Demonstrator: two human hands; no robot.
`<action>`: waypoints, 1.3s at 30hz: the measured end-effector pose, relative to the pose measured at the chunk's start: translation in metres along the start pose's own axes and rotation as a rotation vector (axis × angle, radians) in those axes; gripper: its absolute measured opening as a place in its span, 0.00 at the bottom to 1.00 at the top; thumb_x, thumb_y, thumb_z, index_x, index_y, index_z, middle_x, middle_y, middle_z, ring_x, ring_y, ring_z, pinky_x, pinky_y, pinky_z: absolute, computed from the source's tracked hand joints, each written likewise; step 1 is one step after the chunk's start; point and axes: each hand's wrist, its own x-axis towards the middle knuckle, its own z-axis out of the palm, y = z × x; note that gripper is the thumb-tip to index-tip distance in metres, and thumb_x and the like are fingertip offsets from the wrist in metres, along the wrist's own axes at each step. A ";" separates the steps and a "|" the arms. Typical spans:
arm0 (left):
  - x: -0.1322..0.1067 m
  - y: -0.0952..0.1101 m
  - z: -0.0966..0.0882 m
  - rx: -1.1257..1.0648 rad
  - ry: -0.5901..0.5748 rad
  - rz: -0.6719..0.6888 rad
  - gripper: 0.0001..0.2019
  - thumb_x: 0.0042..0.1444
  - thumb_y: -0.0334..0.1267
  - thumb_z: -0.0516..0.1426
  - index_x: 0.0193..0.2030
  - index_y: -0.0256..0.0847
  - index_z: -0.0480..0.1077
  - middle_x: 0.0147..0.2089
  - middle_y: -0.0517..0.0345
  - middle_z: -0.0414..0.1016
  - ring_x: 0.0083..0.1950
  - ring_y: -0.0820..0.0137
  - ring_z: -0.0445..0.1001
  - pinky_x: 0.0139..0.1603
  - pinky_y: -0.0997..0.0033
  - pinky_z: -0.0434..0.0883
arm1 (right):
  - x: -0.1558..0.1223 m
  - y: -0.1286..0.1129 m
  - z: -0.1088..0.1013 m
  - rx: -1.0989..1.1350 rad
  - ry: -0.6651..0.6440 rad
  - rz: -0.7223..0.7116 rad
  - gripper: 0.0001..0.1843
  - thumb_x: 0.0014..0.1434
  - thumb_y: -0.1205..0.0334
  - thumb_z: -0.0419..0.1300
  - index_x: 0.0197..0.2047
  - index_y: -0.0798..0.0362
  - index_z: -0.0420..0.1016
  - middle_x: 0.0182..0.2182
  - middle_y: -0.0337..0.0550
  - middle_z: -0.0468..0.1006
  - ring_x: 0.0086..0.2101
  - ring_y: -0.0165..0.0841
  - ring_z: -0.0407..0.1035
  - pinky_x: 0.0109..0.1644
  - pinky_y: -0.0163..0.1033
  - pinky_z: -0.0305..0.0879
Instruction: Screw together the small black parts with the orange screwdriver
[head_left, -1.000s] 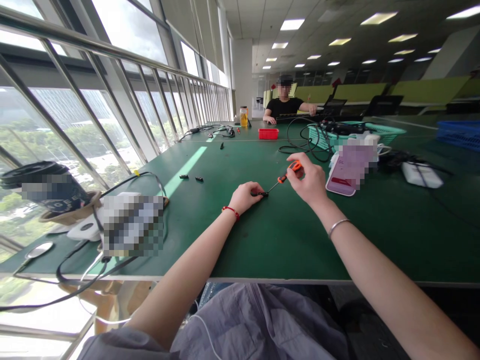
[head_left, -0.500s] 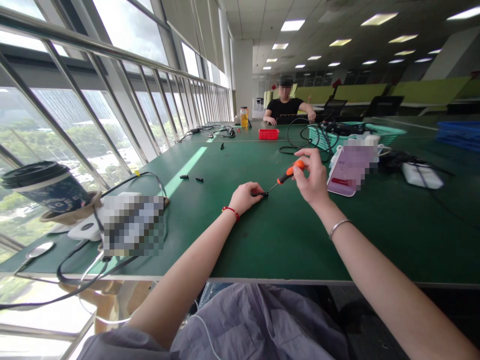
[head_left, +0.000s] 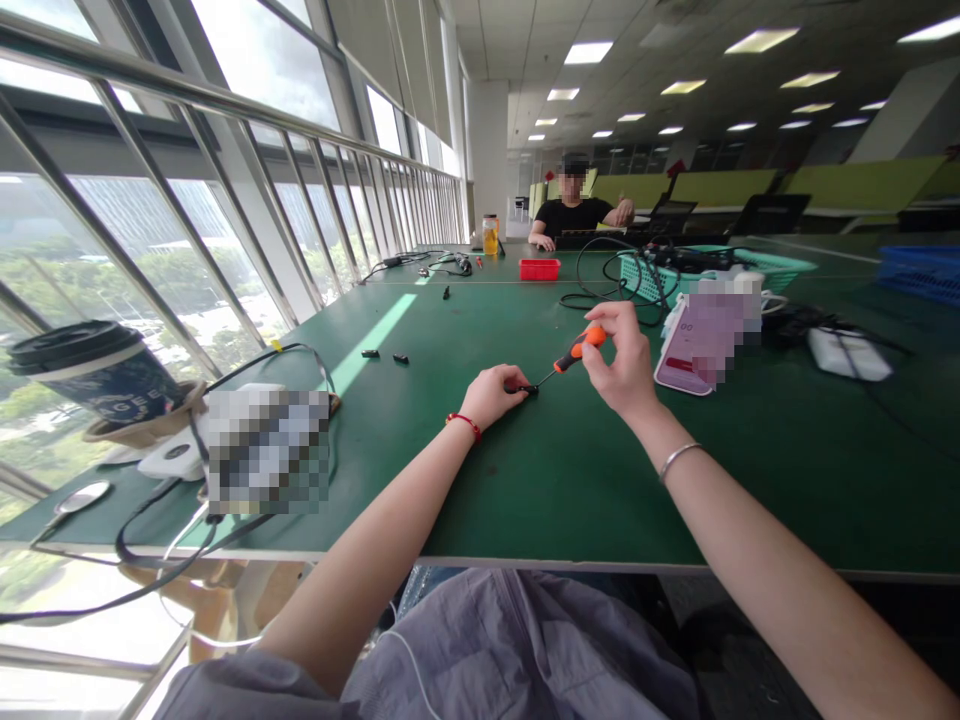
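Screwdriver (head_left: pixel 571 354) sits in a light pinch: the right hand (head_left: pixel 624 368) holds the orange end of its handle between thumb and fingers, the palm clear of it. A second ago those fingers were wrapped further along and covered much of the handle; now nearly all of it shows, slanting up from the table toward the hand. The tip stays at the right end of a small black piece (head_left: pixel 532 390); whether it sits in a screw is too small to tell.

The left hand (head_left: pixel 491 394) has not shifted. Its thumb and fingers grasp the black piece, apparently against the green table (head_left: pixel 592 490), in front of the person. With piece and tip in place and only the upper grip altered, I judge this a re-grip or a turn of the handle during the same step, not a finished one.

Further out, two similar black bits (head_left: pixel 370 353) (head_left: pixel 400 358) lie side by side, a little apart, to the left of the hands, and another dark bit (head_left: pixel 446 293) lies beyond them. Right of the screwdriver stands a phone (head_left: pixel 679 362), in front of a teal basket (head_left: pixel 784 266). Beyond a red box (head_left: pixel 539 270), a co-worker (head_left: pixel 574 218) now has one hand raised; it was lower before.
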 end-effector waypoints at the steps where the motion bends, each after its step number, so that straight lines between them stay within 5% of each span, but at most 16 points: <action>1: 0.000 0.000 0.000 0.001 0.000 -0.001 0.05 0.49 0.35 0.60 0.33 0.40 0.76 0.35 0.57 0.77 0.36 0.71 0.73 0.39 0.73 0.71 | 0.000 -0.001 0.000 -0.012 -0.001 0.017 0.11 0.52 0.61 0.55 0.41 0.48 0.63 0.24 0.33 0.68 0.25 0.31 0.66 0.31 0.38 0.63; 6: 0.001 -0.001 0.001 0.004 0.002 0.006 0.05 0.48 0.34 0.60 0.33 0.40 0.76 0.35 0.58 0.77 0.36 0.71 0.73 0.40 0.73 0.71 | 0.002 -0.006 0.002 -0.059 -0.013 0.104 0.11 0.55 0.52 0.58 0.30 0.49 0.63 0.19 0.31 0.66 0.19 0.27 0.60 0.25 0.35 0.57; 13: 0.001 -0.001 0.000 0.002 -0.001 0.009 0.05 0.49 0.34 0.60 0.33 0.40 0.76 0.35 0.58 0.77 0.36 0.71 0.73 0.40 0.73 0.71 | 0.000 -0.003 0.002 0.003 0.009 -0.005 0.11 0.52 0.61 0.55 0.40 0.48 0.61 0.26 0.34 0.71 0.26 0.31 0.68 0.34 0.39 0.64; 20: 0.000 0.000 0.000 0.002 -0.005 0.001 0.05 0.49 0.34 0.60 0.33 0.40 0.76 0.35 0.57 0.77 0.36 0.71 0.73 0.39 0.73 0.71 | 0.001 -0.007 0.002 -0.100 -0.002 0.100 0.12 0.55 0.51 0.58 0.29 0.49 0.63 0.19 0.33 0.66 0.20 0.29 0.61 0.28 0.36 0.59; 26: 0.000 0.000 -0.001 -0.005 -0.006 0.003 0.05 0.49 0.35 0.59 0.33 0.40 0.76 0.35 0.57 0.77 0.37 0.71 0.73 0.40 0.72 0.71 | 0.000 -0.005 0.002 -0.025 0.008 0.012 0.09 0.53 0.60 0.55 0.39 0.47 0.63 0.24 0.34 0.70 0.26 0.32 0.67 0.33 0.39 0.64; 34: 0.001 -0.002 0.001 -0.024 -0.008 0.005 0.06 0.48 0.34 0.59 0.33 0.39 0.76 0.35 0.57 0.77 0.36 0.71 0.73 0.40 0.72 0.71 | 0.001 -0.008 0.002 -0.097 -0.001 0.089 0.09 0.55 0.53 0.57 0.30 0.49 0.65 0.19 0.33 0.67 0.21 0.29 0.62 0.28 0.37 0.61; 39: 0.002 -0.004 0.001 -0.080 -0.017 -0.005 0.06 0.47 0.34 0.60 0.34 0.38 0.76 0.34 0.57 0.77 0.36 0.72 0.73 0.40 0.73 0.71 | 0.000 -0.007 0.002 -0.029 0.014 0.028 0.10 0.53 0.60 0.57 0.39 0.48 0.65 0.24 0.34 0.71 0.25 0.31 0.67 0.33 0.38 0.65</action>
